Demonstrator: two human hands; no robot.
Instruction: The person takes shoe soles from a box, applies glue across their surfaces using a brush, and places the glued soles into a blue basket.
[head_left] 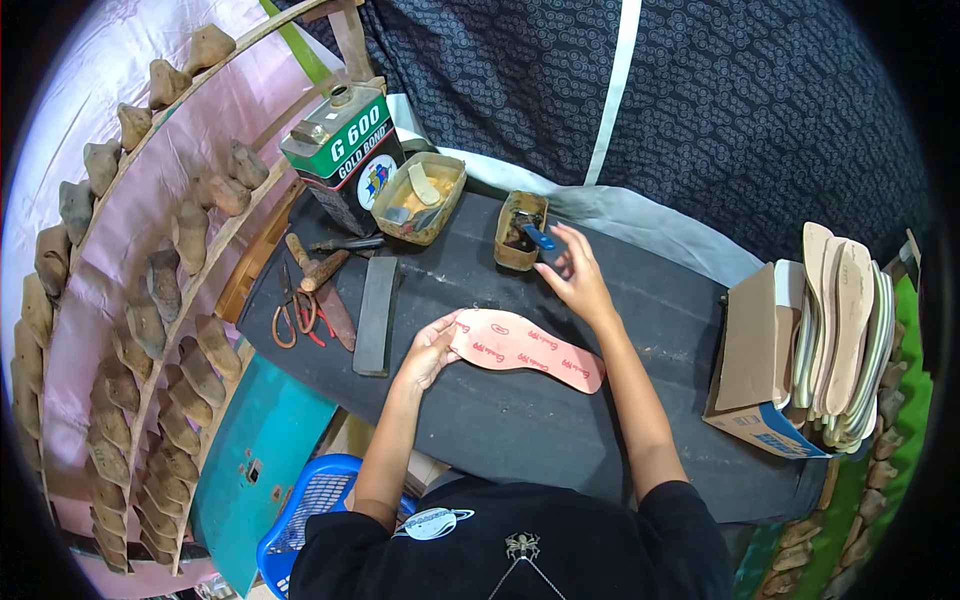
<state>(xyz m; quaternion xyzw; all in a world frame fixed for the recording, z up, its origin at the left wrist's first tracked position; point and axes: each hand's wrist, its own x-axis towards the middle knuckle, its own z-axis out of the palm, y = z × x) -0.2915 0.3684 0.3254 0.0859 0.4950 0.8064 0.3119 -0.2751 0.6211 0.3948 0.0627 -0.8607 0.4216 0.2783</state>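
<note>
A pink shoe insole (530, 352) with red print lies level just above or on the dark bench top; I cannot tell which. My left hand (428, 352) grips its left end between thumb and fingers. Beyond the insole stands a small tan container (515, 258) with dark, crusted insides. A tool with a blue handle (539, 237), perhaps a brush, rests in it, its working end hidden. My right hand (580, 282) hovers beside this handle, fingers curved and apart, with nothing between them.
Left on the bench (480, 430) are a grey block (376, 317), scissors (288, 318), a hammer (318, 268), a tub of tools (425, 232) and a green-and-black can (345, 150). A cardboard box (748, 345) of stacked insoles (838, 330) stands right. Racks of shoe lasts (188, 235) flank the left.
</note>
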